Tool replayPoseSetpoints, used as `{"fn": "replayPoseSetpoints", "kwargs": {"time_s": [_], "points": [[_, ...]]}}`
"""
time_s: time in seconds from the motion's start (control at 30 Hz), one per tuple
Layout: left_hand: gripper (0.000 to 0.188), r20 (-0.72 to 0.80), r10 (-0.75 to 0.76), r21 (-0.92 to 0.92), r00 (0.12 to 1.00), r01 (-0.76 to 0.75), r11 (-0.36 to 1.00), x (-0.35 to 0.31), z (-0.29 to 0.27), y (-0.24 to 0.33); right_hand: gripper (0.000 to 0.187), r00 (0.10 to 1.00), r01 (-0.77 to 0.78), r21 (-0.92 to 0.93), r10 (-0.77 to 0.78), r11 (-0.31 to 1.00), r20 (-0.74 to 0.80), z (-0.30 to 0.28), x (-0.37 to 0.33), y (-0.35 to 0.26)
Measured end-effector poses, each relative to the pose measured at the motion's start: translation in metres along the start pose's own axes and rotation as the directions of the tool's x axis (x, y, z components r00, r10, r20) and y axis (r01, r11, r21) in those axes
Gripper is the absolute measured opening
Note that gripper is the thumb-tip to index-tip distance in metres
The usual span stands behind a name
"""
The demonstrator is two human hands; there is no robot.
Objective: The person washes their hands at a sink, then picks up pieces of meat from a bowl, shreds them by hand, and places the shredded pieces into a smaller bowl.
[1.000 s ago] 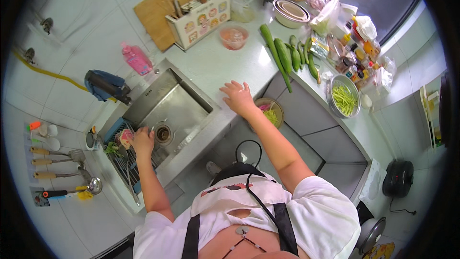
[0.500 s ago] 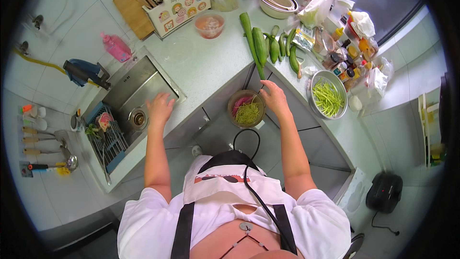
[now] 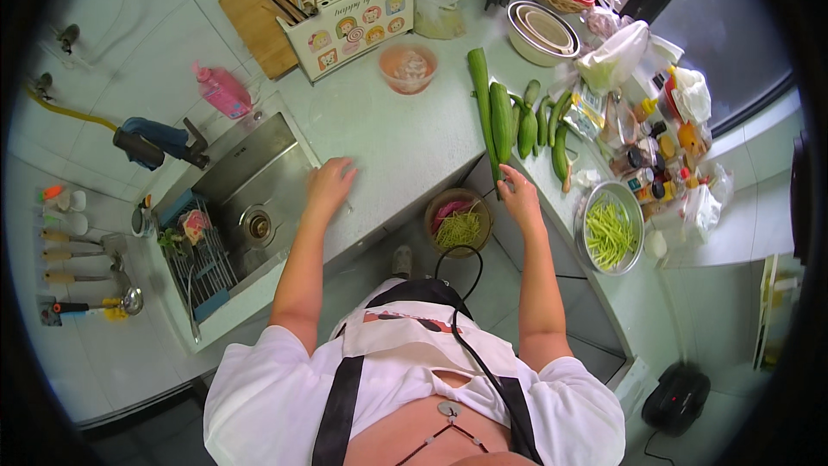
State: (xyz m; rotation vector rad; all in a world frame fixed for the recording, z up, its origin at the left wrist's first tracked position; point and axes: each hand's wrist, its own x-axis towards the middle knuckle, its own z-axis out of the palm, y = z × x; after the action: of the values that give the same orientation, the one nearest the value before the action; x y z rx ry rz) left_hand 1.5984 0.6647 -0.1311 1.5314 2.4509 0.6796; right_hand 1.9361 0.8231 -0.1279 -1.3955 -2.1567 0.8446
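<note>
My left hand is over the counter edge just right of the sink, holding nothing, its fingers apart. At the counter's inner corner, my right hand has its fingers close to the lower tip of a long, slim green vegetable; whether they touch it I cannot tell. That hand looks open. Beside the long vegetable lie a thick green gourd and several smaller green vegetables. Farther right, a metal bowl holds thin green cut stalks.
The steel sink with a dish rack is at left. A plastic bowl and knife holder stand at the back. Bottles and jars crowd the right. On the floor, a round bin contains green scraps.
My left hand has moved from over the sink rightward to the counter edge. My right hand stays near the long vegetable's tip, with its fingers a little more bent. The whole view has shifted.
</note>
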Motion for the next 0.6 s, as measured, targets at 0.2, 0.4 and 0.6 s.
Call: {"fn": "replayPoseSetpoints", "kwargs": {"time_s": [0.2,0.4,0.6], "points": [[0.025,0.092,-0.18,-0.597,0.979,0.199,0.777,0.11,0.049,-0.004,0.037,0.999,0.0,0.046,-0.002,0.999,0.037,0.009,0.051,-0.018],[0.018,0.249,-0.413,-0.877,0.876,0.385,0.288,0.195,0.084,0.018,0.038,0.996,-0.044,0.029,0.041,0.999,0.082,0.008,0.079,-0.023],[0.024,0.269,-0.483,-0.916,0.833,0.376,0.138,0.228,0.104,0.031,0.036,0.994,-0.05,0.052,0.045,0.997,0.098,0.004,0.088,-0.025]]}}
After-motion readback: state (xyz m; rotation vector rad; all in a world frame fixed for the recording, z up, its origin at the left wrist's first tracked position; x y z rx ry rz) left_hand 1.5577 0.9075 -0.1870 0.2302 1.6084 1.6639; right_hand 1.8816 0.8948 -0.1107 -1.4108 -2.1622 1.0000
